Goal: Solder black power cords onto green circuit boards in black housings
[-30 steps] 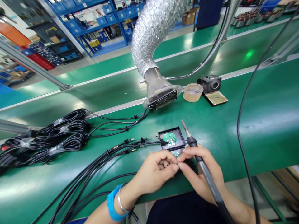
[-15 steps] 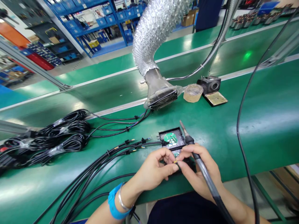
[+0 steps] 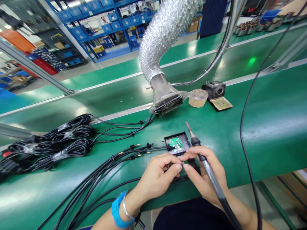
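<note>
My right hand is closed around a soldering iron, its bare tip pointing up and away from me. The thumb and index finger of that hand also meet at a thin blue wire. From the other side my left hand pinches the same wire, fingertips nearly touching those of the right. Just beyond and beneath the fingers lies a black plastic housing with a green circuit board in it. A black cable enters its left side. The nearer part of the housing is partly hidden by my hands.
Black cables with stripped ends run along the left, and coiled cables lie farther back. A fume extractor hangs above the bench. Behind the iron sit a tape roll and an iron stand with a sponge tray.
A yellow wire showed between my fingertips before; now a blue one does. Both hands stay almost in place, and the whole view has shifted slightly.
</note>
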The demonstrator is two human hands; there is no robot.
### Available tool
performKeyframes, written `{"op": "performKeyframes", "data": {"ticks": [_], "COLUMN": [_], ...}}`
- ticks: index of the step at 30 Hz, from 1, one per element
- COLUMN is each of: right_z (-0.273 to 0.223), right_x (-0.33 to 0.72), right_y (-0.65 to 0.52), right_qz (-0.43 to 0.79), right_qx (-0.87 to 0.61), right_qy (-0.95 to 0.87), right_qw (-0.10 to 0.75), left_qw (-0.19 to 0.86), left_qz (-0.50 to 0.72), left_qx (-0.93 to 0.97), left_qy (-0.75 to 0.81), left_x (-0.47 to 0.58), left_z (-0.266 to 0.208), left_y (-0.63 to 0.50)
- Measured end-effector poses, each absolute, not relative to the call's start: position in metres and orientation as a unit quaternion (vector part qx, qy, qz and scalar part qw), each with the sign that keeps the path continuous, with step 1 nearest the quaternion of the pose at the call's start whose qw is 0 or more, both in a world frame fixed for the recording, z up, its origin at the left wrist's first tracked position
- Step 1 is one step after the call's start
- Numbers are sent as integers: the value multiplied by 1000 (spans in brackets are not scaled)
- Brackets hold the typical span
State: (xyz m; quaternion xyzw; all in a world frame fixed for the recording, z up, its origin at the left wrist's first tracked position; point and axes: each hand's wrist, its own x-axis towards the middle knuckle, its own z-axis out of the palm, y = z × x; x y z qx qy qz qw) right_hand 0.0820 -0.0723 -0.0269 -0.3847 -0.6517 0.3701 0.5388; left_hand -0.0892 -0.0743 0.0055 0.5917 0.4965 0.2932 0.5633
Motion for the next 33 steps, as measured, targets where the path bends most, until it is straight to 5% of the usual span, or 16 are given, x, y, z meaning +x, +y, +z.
{"op": "performKeyframes", "data": {"ticks": [21,26,33], "right_z": [-26,-28,-36], "right_x": [70,58,38], "right_y": [-73,-79,-89], "right_qz": [386,312,242], "right_qx": [-380,-390,-419], "right_qy": [-615,-620,-602], "right_qw": [572,605,635], "left_qw": [588,550,653], "left_qz": [432,511,562], "left_qx": [496,463,317], "left_qy": [472,472,396], "left_x": [-79,-76,-68], "left_z": [0,-11,-15], "left_y": [-77,-85,-90]}}
